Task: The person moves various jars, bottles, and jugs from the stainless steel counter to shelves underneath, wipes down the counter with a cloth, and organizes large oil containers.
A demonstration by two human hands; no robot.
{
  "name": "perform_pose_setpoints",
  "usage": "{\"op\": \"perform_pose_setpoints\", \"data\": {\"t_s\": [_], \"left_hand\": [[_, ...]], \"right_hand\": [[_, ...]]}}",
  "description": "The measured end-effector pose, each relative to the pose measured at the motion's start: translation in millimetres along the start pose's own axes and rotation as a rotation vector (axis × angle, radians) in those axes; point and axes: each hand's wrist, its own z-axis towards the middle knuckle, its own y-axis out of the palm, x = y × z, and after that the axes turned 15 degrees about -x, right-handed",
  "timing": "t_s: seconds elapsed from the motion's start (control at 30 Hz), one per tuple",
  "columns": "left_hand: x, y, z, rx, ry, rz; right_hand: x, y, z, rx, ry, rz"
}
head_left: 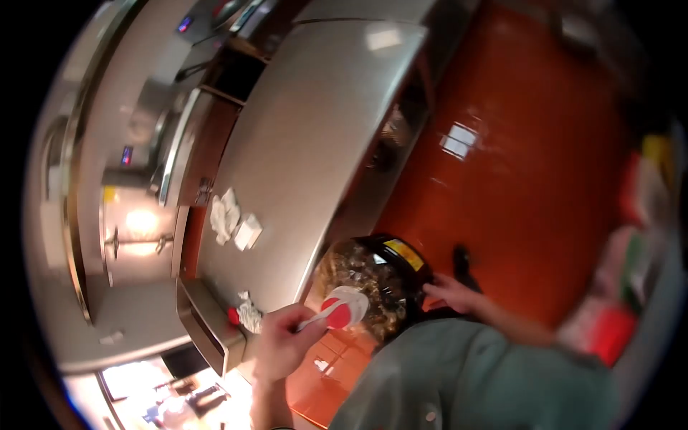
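The metal tabletop (308, 122) has a reflective surface. A crumpled white cloth (226, 213) lies on it, just beside a small white block-shaped item (248, 231). A second crumpled cloth (249, 315) lies near a box-shaped metal unit (210, 326). The floor (516, 193) is red-orange and glossy. Blurred multicoloured packages (609, 333) line the right side.

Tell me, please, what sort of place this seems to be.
Probably a commercial kitchen, judging by the long metal counter, the glossy red floor and the small lit displays at the picture's left.
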Motion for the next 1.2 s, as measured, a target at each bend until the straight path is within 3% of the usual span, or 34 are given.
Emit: {"op": "perform_pose_setpoints", "data": {"t_s": [0.17, 0.27, 0.33, 0.4, 0.43, 0.5, 0.53, 0.6, 0.7, 0.83, 0.93, 1.03, 1.13, 1.17, 1.2], "left_hand": [[-27.9, 79.3, 128.8, -0.225, 0.025, -0.059], [-49.9, 107.1, 203.0, -0.279, -0.227, -0.204], [-95.6, 113.6, 263.9, -0.249, -0.199, -0.095], [-132.7, 118.2, 318.8, -0.204, -0.158, -0.008], [-138.5, 121.1, 333.8, -0.189, -0.169, -0.031], [-153.7, 131.3, 374.2, -0.144, -0.176, -0.079], [-166.1, 131.8, 387.6, -0.1, -0.133, -0.03], [-186.5, 127.7, 415.1, -0.009, -0.036, 0.063], [-197.9, 107.2, 459.3, 0.088, -0.142, 0.021], [-267.4, 72.8, 514.8, 0.184, -0.068, 0.052], [-287.5, 40.4, 549.7, 0.404, -0.046, 0.098], [-265.6, 43.2, 560.3, 0.519, -0.208, 0.266], [-256.8, 62.1, 565.5, 0.598, -0.054, 0.409], [-268.8, 65.8, 566.1, 0.656, 0.057, 0.656], [-272.7, 72.2, 564.9, 0.699, 0.02, 0.541]], "right_hand": [[23.1, -109.5, -8.1, 0.33, -0.069, 0.059], [48.5, -164.2, 17.9, 0.525, -0.067, 0.038], [55.6, -183.6, -9.3, 0.716, -0.202, 0.118], [111.6, -233.6, -55.2, 0.922, -0.309, 0.019], [137.2, -246.0, -88.6, 1.095, -0.172, 0.102], [220.4, -272.2, -144.4, 1.249, -0.182, 0.244], [269.2, -273.9, -163.6, 1.46, -0.124, 0.436], [356.4, -264.8, -205.3, 1.432, 0.048, 0.529], [448.3, -216.5, -250.1, 1.235, 0.211, 0.653], [434.0, -175.9, -241.1, 1.179, 0.148, 0.83], [422.1, -175.6, -222.3, 1.145, 0.162, 0.846], [377.0, -166.6, -207.1, 1.11, 0.229, 0.694], [318.4, -181.2, -163.0, 1.113, 0.355, 0.454], [314.9, -185.7, -156.9, 1.108, 0.351, 0.443], [313.7, -190.3, -150.8, 1.102, 0.345, 0.435]]}}
